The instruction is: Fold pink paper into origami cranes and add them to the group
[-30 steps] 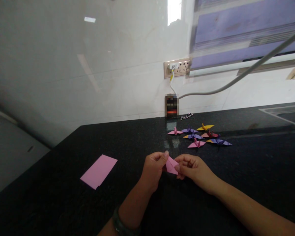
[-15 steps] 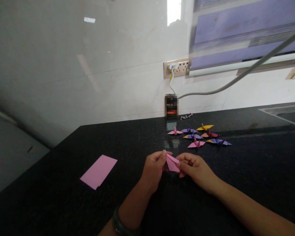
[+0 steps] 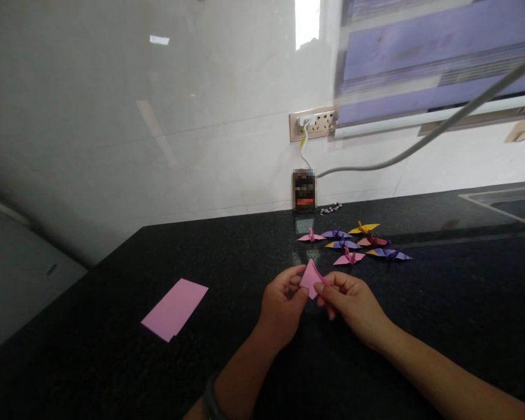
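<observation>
Matt pink paper, sharply creased, for the folded piece [image 3: 311, 279]; same matt paper for the sheet [image 3: 175, 309] at 9 o'clock and cranes [image 3: 349, 257] at 1 o'clock. Polished speckled black stone for the counter [image 3: 441, 291].

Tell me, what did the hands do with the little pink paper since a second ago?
The folded pink paper tipped up: it lay low between the hands, and now its point stands above the fingers. The left hand slid its grip from the top to the paper's side, and the right hand kept pinching it. Neither let go. The pink sheet and the paper cranes on the counter stayed put.
</observation>
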Demonstrator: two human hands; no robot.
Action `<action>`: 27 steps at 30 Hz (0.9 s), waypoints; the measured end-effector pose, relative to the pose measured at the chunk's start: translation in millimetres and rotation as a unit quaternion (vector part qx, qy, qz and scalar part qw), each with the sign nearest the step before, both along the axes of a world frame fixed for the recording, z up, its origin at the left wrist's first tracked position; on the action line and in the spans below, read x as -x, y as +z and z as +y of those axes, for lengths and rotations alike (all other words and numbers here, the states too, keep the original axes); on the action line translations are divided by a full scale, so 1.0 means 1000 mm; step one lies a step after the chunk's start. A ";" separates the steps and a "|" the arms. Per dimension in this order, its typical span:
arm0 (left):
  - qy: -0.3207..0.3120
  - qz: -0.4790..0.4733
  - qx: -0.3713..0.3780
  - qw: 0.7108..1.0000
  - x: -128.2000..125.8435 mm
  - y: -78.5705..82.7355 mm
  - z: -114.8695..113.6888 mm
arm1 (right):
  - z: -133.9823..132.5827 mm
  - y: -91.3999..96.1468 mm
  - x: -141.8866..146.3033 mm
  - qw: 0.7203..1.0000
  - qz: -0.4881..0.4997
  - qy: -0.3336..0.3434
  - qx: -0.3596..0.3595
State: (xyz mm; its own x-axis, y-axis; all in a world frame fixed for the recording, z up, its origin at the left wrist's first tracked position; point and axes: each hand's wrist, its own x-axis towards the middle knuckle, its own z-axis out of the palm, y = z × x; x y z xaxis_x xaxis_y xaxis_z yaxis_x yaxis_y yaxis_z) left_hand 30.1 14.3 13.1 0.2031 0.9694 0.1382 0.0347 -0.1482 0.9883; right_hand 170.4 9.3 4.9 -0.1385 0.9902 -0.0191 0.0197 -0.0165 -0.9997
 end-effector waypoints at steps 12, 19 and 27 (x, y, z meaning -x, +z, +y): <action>-0.001 -0.184 0.204 0.962 0.002 0.002 0.002 | 0.002 -0.002 0.001 0.999 -0.020 0.033 -0.023; 0.002 -0.171 0.187 0.967 0.002 0.000 0.002 | 0.001 0.001 -0.002 0.996 -0.059 0.004 -0.070; 0.024 -0.115 0.167 0.979 0.003 0.000 0.001 | 0.002 0.006 -0.006 0.993 -0.069 0.038 -0.089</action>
